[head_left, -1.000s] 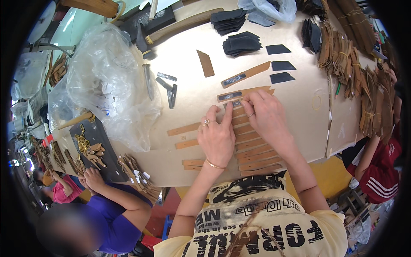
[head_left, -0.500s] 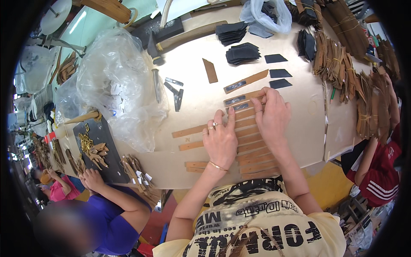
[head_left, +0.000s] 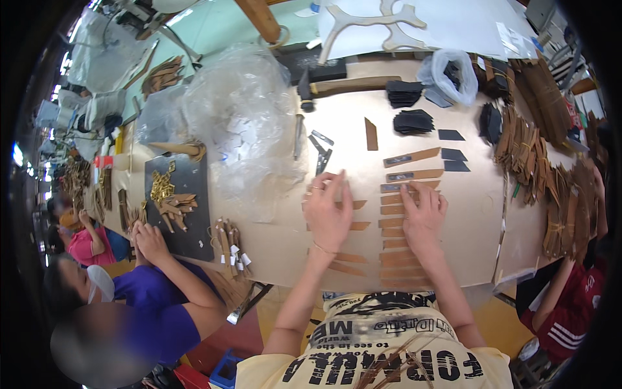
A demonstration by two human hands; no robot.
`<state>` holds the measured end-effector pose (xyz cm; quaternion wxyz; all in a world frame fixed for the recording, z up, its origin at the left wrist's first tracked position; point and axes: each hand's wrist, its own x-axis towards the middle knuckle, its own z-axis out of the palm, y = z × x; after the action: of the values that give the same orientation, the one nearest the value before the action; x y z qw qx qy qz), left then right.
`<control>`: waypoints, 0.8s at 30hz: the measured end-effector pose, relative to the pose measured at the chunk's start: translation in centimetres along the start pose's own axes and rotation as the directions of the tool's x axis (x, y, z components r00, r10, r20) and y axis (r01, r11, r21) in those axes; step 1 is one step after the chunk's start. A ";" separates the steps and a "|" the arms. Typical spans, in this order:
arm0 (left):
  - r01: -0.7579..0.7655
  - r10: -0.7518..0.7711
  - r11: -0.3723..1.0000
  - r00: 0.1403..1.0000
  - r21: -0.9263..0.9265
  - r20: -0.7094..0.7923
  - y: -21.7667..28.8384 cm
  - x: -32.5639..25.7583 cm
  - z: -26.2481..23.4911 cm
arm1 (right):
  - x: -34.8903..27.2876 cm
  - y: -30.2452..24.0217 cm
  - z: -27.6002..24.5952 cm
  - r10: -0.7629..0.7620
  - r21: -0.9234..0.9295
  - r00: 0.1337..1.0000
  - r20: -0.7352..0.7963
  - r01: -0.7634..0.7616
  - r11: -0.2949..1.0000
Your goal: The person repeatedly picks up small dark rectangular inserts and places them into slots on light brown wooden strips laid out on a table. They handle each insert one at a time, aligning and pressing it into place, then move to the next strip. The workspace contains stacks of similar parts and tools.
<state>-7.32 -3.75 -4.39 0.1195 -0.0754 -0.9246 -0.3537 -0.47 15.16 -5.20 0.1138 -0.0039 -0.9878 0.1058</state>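
Observation:
My right hand [head_left: 424, 211] lies over a column of brown leather strips [head_left: 391, 223], fingers spread, with fingertips at a strip near the top. Small dark glossy bars [head_left: 398, 176] lie on the uppermost strips. To the left, my left hand [head_left: 328, 211] is raised above the table, its thumb and fingers apart and no object visible in it. Just beyond its fingertips are a few loose dark glossy bars [head_left: 323, 161]. More brown strips [head_left: 350, 257] lie partly beneath my left hand and wrist.
Beyond are stacked black pieces [head_left: 413, 121], a hammer [head_left: 350, 85] and a lone brown piece [head_left: 371, 133]. A clear plastic bag [head_left: 243, 129] lies left; bundled brown strips [head_left: 518, 139] stand right. A co-worker's hand [head_left: 150, 242] is beside a black board [head_left: 188, 227].
My left hand has left the strips and moved left toward the loose dark bars. My right hand stays at the strip column, its fingers lower on it. The whole view has shifted.

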 end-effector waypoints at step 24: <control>-0.137 0.123 0.987 0.981 -0.085 -0.150 0.2 -1.2 -3.1 | 6.8 -6.7 -0.9 0.035 0.857 0.888 0.458 -0.452 0.249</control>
<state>-5.58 -5.76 -2.34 0.2054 -0.1156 -0.8888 -0.3930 -6.81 9.04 -1.38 -0.1004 -0.0731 -0.7177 0.6852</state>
